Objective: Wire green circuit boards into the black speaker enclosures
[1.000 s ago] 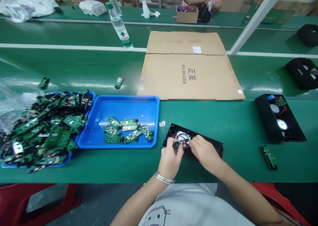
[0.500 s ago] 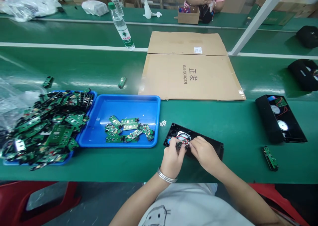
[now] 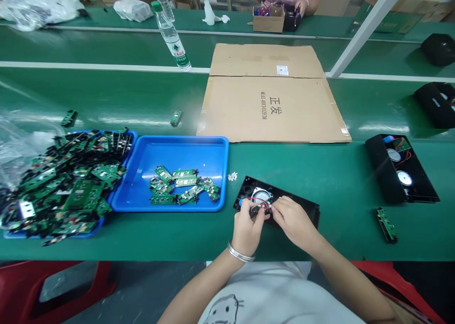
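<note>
A black speaker housing lies flat in front of me, its open side up, showing a round silver-white speaker. My left hand is closed over its left part, thumb and fingers pinching a small circuit board. Red and dark wires curve from the housing towards the board. Close beside it, my right hand is closed too, its fingertips pressed together at the board's right end. They seem to pinch the wire end there, though the fingers mostly cover it.
Left of the housing stands a blue tray with several green circuit boards; a heaped pile of boards lies beyond. Small white bits lie near the tray. Flattened cardboard is ahead. Another open speaker housing and a loose board sit right.
My hands stay at the same spot, with the board in the left tilting slightly and the wires shifting. Across the bench, the other person's hands have moved apart.
</note>
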A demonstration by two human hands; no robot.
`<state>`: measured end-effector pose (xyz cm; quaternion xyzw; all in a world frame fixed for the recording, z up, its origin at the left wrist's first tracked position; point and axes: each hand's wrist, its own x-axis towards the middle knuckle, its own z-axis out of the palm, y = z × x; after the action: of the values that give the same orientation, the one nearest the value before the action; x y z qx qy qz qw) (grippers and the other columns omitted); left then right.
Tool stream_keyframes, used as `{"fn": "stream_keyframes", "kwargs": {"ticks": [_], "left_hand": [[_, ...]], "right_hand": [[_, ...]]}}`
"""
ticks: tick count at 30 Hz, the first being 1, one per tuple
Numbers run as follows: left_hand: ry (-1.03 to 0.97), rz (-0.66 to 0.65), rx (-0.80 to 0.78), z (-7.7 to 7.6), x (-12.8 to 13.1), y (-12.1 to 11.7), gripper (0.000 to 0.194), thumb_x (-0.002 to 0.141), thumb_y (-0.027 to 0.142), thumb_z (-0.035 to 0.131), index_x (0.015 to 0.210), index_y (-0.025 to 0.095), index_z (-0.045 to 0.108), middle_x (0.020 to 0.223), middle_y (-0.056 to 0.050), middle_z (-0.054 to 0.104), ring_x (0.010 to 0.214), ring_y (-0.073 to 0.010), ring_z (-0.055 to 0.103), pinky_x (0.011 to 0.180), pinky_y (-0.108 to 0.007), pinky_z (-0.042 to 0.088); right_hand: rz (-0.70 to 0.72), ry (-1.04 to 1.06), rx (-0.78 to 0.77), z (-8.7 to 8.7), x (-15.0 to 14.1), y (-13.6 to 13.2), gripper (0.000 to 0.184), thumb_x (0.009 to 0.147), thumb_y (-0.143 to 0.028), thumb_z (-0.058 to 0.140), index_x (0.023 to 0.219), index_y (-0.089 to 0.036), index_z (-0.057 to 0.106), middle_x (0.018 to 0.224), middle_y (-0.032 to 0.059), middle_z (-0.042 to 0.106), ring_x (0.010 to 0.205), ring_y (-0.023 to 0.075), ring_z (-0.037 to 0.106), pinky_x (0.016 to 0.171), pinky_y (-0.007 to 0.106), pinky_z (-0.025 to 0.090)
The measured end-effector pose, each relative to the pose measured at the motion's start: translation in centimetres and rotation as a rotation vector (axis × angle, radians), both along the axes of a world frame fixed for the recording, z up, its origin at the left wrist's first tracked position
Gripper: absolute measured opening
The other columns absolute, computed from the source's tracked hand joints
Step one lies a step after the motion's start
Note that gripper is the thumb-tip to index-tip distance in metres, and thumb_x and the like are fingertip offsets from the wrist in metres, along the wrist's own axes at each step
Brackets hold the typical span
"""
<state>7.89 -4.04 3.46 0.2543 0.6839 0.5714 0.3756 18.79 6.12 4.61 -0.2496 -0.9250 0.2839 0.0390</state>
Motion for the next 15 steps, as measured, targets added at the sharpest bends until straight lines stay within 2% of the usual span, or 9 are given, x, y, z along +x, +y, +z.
{"fn": "stream_keyframes", "kwargs": {"ticks": [3, 5, 9, 12, 15], "left_hand": [[0.000, -0.054, 0.034, -0.3, -0.3, -0.1, 0.010, 0.086, 0.025, 0.054, 0.081, 0.020, 0.046, 0.079, -0.002, 0.067, 0.074, -0.0181, 0.071, 0.065, -0.028, 0.061], [0.055, -0.099, 0.029, -0.4, -0.6, -0.1, 0.009, 0.087, 0.026, 0.051, 0.083, 0.020, 0.046, 0.082, -0.002, 0.068, 0.074, -0.0174, 0.071, 0.065, -0.027, 0.060], [0.242, -0.194, -0.019, -0.2, -1.4, -0.1, 0.003, 0.089, 0.024, 0.047, 0.088, 0.021, 0.046, 0.080, -0.002, 0.068, 0.072, -0.0172, 0.070, 0.062, -0.026, 0.056], [0.321, -0.243, -0.051, 0.2, -2.0, -0.1, 0.002, 0.088, 0.022, 0.048, 0.088, 0.021, 0.049, 0.072, -0.001, 0.065, 0.060, -0.0165, 0.066, 0.055, -0.024, 0.049], [0.374, -0.283, -0.054, 0.5, -2.5, -0.2, 0.002, 0.087, 0.021, 0.048, 0.088, 0.021, 0.051, 0.071, 0.000, 0.065, 0.054, -0.0150, 0.061, 0.052, -0.024, 0.043]], "right_hand": [[0.018, 0.004, -0.072, 0.1, 0.0, 0.5, 0.033, 0.097, -0.020, 0.034, 0.068, -0.018, 0.051, 0.068, 0.0021, 0.058, 0.068, 0.0162, 0.051, 0.063, 0.028, 0.040], [0.035, 0.019, -0.058, -0.1, 0.0, 0.6, 0.032, 0.097, -0.020, 0.034, 0.071, -0.018, 0.053, 0.069, 0.0024, 0.059, 0.069, 0.0165, 0.051, 0.063, 0.028, 0.041], [0.049, 0.058, 0.149, -1.2, 0.2, 0.2, 0.039, 0.099, -0.024, 0.028, 0.072, -0.018, 0.055, 0.067, 0.0040, 0.059, 0.067, 0.0180, 0.052, 0.064, 0.031, 0.043], [-0.018, 0.074, 0.284, -1.6, 0.4, -0.1, 0.040, 0.099, -0.030, 0.030, 0.074, -0.016, 0.057, 0.068, 0.0057, 0.058, 0.065, 0.0190, 0.054, 0.064, 0.033, 0.045], [-0.073, 0.155, 0.301, -1.3, 0.4, 0.0, 0.035, 0.097, -0.036, 0.034, 0.097, -0.013, 0.059, 0.086, 0.0106, 0.062, 0.077, 0.0210, 0.058, 0.069, 0.034, 0.049]]}}
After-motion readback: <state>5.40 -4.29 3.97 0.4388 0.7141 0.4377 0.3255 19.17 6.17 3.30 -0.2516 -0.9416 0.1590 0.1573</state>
